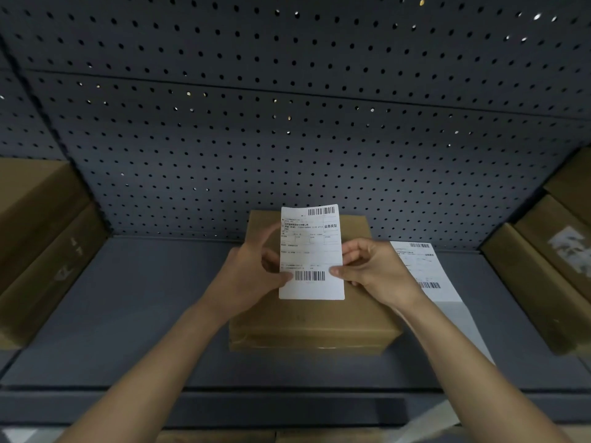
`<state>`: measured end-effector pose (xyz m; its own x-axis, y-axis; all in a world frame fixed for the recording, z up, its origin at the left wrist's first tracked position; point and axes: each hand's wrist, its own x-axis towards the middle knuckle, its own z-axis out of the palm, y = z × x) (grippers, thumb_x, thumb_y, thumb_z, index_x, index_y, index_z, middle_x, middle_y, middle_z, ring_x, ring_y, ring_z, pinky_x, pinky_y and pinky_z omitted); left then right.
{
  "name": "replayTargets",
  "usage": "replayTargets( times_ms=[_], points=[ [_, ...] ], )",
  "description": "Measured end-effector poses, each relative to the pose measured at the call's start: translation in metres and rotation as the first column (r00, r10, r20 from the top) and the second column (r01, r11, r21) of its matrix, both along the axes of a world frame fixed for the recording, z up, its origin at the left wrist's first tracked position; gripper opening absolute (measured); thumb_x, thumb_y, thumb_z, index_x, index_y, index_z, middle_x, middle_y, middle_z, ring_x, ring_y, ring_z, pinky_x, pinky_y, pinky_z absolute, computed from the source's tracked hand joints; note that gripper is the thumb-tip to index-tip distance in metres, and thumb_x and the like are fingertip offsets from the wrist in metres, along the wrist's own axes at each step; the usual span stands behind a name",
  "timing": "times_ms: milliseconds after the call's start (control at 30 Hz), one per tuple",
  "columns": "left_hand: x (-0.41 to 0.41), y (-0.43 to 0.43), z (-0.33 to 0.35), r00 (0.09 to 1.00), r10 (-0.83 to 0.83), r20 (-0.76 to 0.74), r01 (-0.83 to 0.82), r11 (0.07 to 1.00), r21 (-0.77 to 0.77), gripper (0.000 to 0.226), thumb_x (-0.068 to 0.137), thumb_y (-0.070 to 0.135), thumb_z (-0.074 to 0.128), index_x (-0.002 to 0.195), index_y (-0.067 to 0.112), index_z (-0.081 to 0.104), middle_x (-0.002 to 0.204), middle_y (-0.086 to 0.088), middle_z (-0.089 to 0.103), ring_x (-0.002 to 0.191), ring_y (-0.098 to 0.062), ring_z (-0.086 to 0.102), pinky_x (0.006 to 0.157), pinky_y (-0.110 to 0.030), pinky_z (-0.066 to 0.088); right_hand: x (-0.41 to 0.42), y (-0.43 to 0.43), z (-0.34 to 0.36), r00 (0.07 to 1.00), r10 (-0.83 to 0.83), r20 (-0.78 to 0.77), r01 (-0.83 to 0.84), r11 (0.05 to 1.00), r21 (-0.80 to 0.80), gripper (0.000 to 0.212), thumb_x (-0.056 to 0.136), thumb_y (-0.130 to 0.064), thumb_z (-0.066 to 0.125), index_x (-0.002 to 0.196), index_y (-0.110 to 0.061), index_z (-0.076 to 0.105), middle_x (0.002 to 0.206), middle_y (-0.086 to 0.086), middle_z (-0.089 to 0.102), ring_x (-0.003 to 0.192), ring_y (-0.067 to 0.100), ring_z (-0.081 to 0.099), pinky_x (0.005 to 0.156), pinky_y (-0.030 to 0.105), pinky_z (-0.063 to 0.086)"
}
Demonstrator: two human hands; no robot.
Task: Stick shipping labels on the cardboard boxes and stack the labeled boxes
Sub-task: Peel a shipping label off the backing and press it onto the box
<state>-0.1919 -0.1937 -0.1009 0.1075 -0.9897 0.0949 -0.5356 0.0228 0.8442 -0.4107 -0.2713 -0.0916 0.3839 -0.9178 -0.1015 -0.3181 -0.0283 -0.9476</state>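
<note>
Label [311,254] held over box [315,318] on shelf, pinched at both side edges by left hand [252,276] and right hand [374,271]. Apparently not yet stuck. Spare labels [428,273] lie right of box; sticking and stacking remain

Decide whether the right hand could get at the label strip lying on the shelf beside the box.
Probably yes: the label strip lies on the shelf right beside the right hand, nothing lying on it. That hand pinches the held label, so it must let go first.
</note>
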Motion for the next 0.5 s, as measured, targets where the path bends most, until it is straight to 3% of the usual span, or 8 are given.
replayTargets(
  times_ms=[167,300,400,500],
  points=[
    [-0.0016,0.0007,-0.0043,0.998,-0.019,0.065,0.018,1.0,0.021,0.097,0.074,0.021,0.084,0.147,0.048,0.027,0.09,0.012,0.071,0.081,0.004,0.064,0.069,-0.004,0.047,0.0006,-0.0018,-0.0048,1.0,-0.004,-0.018,0.004,1.0,-0.015,0.022,0.075,0.002,0.08,0.09,-0.008,0.068,0.082,0.009,0.07,0.062,0.014,0.061,0.055,0.02,0.046],
    [-0.0009,-0.0005,-0.007,0.992,-0.022,0.122,0.017,0.999,0.035,0.096,0.074,0.025,0.084,0.149,0.045,0.027,0.095,0.017,0.068,0.086,0.006,0.06,0.071,-0.003,0.044,0.0001,-0.0021,-0.0077,0.999,-0.009,-0.035,0.008,0.999,-0.039,0.022,0.074,0.0,0.082,0.088,-0.011,0.069,0.082,0.009,0.072,0.065,0.018,0.062,0.062,0.029,0.049],
    [-0.0006,-0.001,-0.0076,0.987,-0.033,0.155,0.027,0.999,0.038,0.092,0.076,0.026,0.083,0.149,0.041,0.028,0.098,0.02,0.065,0.091,0.011,0.055,0.074,-0.002,0.041,-0.0009,-0.0017,-0.0095,0.997,-0.014,-0.071,0.009,0.997,-0.079,0.023,0.074,-0.003,0.083,0.089,-0.014,0.071,0.086,0.011,0.073,0.071,0.023,0.068,0.074,0.04,0.055],
    [0.0006,-0.0013,-0.0097,0.976,-0.04,0.213,0.033,0.999,0.037,0.089,0.077,0.031,0.081,0.149,0.042,0.03,0.104,0.023,0.061,0.101,0.001,0.052,0.09,-0.014,0.042,-0.0007,0.0003,-0.0094,0.994,-0.032,-0.109,0.019,0.993,-0.115,0.023,0.073,-0.007,0.085,0.089,-0.017,0.071,0.085,0.007,0.073,0.079,0.028,0.07,0.08,0.041,0.058]
  ],
)
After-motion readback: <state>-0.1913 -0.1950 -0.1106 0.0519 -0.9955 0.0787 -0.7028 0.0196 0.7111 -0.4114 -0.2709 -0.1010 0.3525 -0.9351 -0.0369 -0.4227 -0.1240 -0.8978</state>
